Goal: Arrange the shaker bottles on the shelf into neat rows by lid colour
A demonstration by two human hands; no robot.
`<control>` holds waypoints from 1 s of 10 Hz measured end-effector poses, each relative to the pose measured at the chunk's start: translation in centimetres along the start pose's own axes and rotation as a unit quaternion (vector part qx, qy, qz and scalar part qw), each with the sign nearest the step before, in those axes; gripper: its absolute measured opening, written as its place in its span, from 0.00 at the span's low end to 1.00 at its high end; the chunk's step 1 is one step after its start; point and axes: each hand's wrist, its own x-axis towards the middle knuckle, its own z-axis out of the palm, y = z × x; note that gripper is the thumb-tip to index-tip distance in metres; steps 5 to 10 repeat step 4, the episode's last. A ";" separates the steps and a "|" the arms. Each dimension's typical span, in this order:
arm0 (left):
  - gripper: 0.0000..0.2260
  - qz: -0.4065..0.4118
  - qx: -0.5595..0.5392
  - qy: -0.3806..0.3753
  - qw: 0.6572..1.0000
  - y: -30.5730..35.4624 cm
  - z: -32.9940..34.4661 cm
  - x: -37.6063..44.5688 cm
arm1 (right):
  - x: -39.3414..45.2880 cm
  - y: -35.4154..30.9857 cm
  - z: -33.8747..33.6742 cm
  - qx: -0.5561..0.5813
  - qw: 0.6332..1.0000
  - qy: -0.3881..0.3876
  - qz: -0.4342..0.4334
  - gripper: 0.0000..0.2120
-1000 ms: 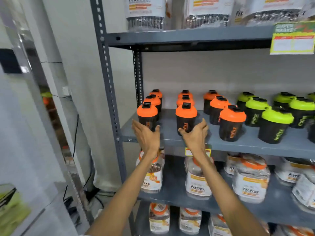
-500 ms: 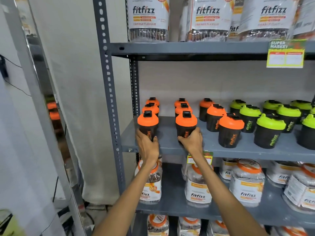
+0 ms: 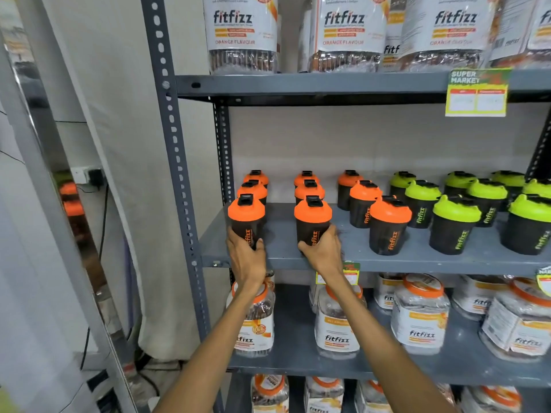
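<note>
Black shaker bottles stand in rows on the grey middle shelf point(image 3: 417, 259). Orange-lidded ones fill the left three rows, green-lidded ones point(image 3: 456, 225) the right. My left hand point(image 3: 246, 257) grips the base of the front orange-lidded shaker in the leftmost row point(image 3: 247, 217). My right hand point(image 3: 323, 251) grips the base of the front orange-lidded shaker in the second row point(image 3: 313, 220). Both bottles stand upright at the shelf's front edge. A third front orange-lidded shaker point(image 3: 387, 228) stands untouched to the right.
Large fitfizz jars point(image 3: 337, 326) fill the shelf below and bags point(image 3: 241, 34) the shelf above. A perforated grey upright point(image 3: 179, 180) bounds the shelf on the left. Price tags point(image 3: 477, 93) hang from the shelf edges. A mirror-like panel point(image 3: 71, 204) stands at left.
Both hands went from open and just short of the two front orange-lidded shakers to closed around their bases. The camera view has tilted upward.
</note>
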 end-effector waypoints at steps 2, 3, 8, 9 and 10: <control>0.38 -0.004 -0.002 -0.014 1.000 0.2 -0.1 -0.7 | -1.3 0.0 -0.6 0.035 0.999 0.004 -0.029 0.43; 0.42 0.024 0.018 0.014 0.999 -0.1 -0.2 -2.5 | -4.8 1.9 -2.6 0.102 0.991 0.044 -0.070 0.44; 0.38 0.148 0.040 0.028 0.988 -0.5 0.1 -5.4 | -12.0 7.3 -4.7 0.127 0.986 0.075 -0.077 0.32; 0.38 0.148 0.040 0.028 0.988 -0.5 0.1 -5.4 | -12.0 7.3 -4.7 0.127 0.986 0.075 -0.077 0.32; 0.38 0.148 0.040 0.028 0.988 -0.5 0.1 -5.4 | -12.0 7.3 -4.7 0.127 0.986 0.075 -0.077 0.32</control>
